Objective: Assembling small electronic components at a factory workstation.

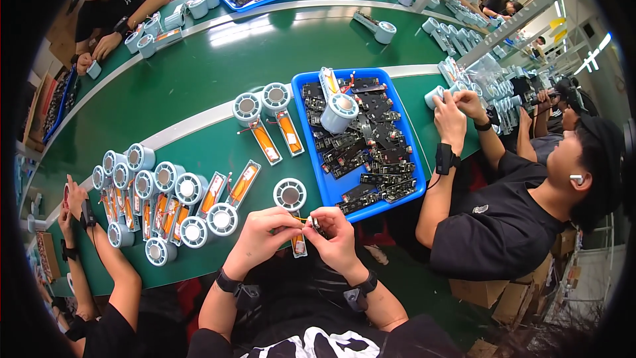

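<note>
My left hand (268,233) is closed in a pinch on a thin yellow wire (303,219). Close beside it, my right hand (333,237) grips a small black circuit board (320,227), partly covered by the fingers. The fingertips of both hands meet around a small white connector, too small to make out well. Under my hands lies a light blue handheld fan body (289,194), its round head pointing away from me and its open handle (299,246) toward me. Part of that handle is hidden by my hands.
A blue tray (423,182) of black circuit boards stands right of centre, one fan body (340,111) on top. Many fan bodies with orange batteries (166,178) crowd the green table (192,275) at left. A conveyor belt (265,43) runs behind. Co-workers sit on both sides.
</note>
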The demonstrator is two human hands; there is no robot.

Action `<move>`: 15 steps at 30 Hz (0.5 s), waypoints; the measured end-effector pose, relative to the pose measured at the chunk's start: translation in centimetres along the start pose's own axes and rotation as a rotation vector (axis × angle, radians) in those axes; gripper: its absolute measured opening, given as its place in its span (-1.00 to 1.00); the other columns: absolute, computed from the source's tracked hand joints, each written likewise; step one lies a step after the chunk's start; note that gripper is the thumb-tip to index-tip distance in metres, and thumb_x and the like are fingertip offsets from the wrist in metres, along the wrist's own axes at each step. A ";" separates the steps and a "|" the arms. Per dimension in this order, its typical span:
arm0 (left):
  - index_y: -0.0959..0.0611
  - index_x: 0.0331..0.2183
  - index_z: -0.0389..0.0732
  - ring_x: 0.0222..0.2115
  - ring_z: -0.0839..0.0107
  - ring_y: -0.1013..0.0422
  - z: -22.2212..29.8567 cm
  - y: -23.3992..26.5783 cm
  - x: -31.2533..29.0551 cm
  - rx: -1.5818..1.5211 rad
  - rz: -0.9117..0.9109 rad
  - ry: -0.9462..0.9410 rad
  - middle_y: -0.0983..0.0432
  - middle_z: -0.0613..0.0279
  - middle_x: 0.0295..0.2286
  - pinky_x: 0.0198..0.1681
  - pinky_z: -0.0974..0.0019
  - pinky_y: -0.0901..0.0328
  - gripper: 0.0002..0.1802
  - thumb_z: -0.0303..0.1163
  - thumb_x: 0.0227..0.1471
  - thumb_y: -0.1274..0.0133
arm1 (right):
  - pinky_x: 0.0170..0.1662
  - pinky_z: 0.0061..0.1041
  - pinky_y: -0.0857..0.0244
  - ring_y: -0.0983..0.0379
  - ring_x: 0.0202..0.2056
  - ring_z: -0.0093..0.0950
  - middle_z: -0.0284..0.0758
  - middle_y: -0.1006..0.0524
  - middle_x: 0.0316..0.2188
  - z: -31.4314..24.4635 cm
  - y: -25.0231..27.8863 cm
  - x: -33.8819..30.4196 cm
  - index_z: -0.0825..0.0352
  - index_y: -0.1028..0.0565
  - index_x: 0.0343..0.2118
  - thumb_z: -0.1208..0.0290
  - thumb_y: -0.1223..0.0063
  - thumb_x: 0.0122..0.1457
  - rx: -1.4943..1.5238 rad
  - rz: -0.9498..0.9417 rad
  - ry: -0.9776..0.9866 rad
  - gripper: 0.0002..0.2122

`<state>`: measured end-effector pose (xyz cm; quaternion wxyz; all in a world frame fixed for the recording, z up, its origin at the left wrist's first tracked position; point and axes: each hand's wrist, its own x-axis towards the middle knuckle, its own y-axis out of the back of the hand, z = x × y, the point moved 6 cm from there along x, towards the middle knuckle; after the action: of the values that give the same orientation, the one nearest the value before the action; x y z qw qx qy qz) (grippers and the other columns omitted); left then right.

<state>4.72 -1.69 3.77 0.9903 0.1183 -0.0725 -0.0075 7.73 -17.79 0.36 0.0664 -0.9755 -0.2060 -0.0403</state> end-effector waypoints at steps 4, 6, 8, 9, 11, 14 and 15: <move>-0.72 -0.36 -0.30 -0.50 0.49 -0.49 -0.5 0.1 0.0 -0.044 -0.028 -0.002 -0.59 0.19 -0.44 -0.44 0.45 -0.35 -0.83 -0.65 -0.10 -0.31 | -0.23 -0.66 -0.40 -0.50 -0.28 -0.69 -0.40 -0.55 -0.33 0.0 0.0 -0.3 0.37 -0.42 -0.06 0.64 -0.21 0.20 -0.046 -0.056 -0.003 -0.72; -0.72 -0.36 -0.30 -0.50 0.49 -0.50 -0.7 0.1 -0.2 -0.050 -0.030 0.008 -0.59 0.18 -0.44 -0.43 0.45 -0.35 -0.83 -0.65 -0.10 -0.31 | -0.20 -0.63 -0.41 -0.51 -0.26 -0.66 -0.37 -0.54 -0.29 0.4 0.0 -0.7 0.37 -0.40 -0.05 0.67 -0.19 0.19 -0.009 -0.063 -0.050 -0.71; -0.71 -0.36 -0.30 -0.48 0.45 -0.51 -0.5 0.2 -0.7 -0.028 0.083 -0.027 -0.58 0.17 -0.44 -0.43 0.43 -0.36 -0.82 -0.65 -0.10 -0.31 | -0.14 -0.58 -0.44 -0.52 -0.21 -0.59 -0.31 -0.53 -0.22 0.9 -0.3 -1.1 0.38 -0.38 -0.04 0.73 -0.14 0.18 0.064 -0.080 -0.139 -0.68; -0.71 -0.36 -0.30 -0.48 0.44 -0.52 -0.5 0.2 -1.1 -0.013 0.140 -0.038 -0.58 0.17 -0.44 -0.43 0.42 -0.37 -0.82 -0.65 -0.11 -0.31 | -0.14 -0.58 -0.44 -0.52 -0.21 -0.59 -0.31 -0.53 -0.22 0.8 -0.4 -1.1 0.38 -0.38 -0.04 0.73 -0.14 0.18 0.079 -0.086 -0.157 -0.68; -0.71 -0.36 -0.29 -0.47 0.40 -0.52 -0.1 -0.5 -0.2 0.038 0.184 -0.111 -0.58 0.16 -0.44 -0.43 0.40 -0.38 -0.81 -0.66 -0.12 -0.32 | -0.18 -0.62 -0.44 -0.51 -0.22 -0.65 -0.34 -0.55 -0.21 0.1 0.4 -0.8 0.36 -0.41 -0.01 0.71 -0.17 0.18 0.139 -0.007 -0.116 -0.67; -0.71 -0.37 -0.27 -0.47 0.33 -0.52 0.5 -1.0 -0.2 0.112 0.242 -0.227 -0.58 0.16 -0.44 -0.41 0.36 -0.40 -0.79 -0.65 -0.16 -0.33 | -0.11 -0.57 -0.46 -0.52 -0.17 -0.57 -0.26 -0.54 -0.16 0.1 1.1 -0.8 0.39 -0.42 -0.02 0.75 -0.17 0.14 0.090 0.049 -0.018 -0.66; -0.71 -0.37 -0.27 -0.47 0.30 -0.52 0.5 -1.3 0.0 0.126 0.253 -0.289 -0.58 0.16 -0.44 -0.41 0.34 -0.41 -0.77 -0.65 -0.18 -0.34 | -0.11 -0.57 -0.46 -0.52 -0.17 -0.57 -0.26 -0.54 -0.16 0.5 1.0 -0.5 0.39 -0.42 -0.02 0.75 -0.17 0.14 0.099 0.039 -0.035 -0.66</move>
<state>4.65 -3.07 3.93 0.9533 0.1676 -0.2286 0.1043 7.71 -18.80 -0.27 0.1120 -0.9753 -0.1899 -0.0116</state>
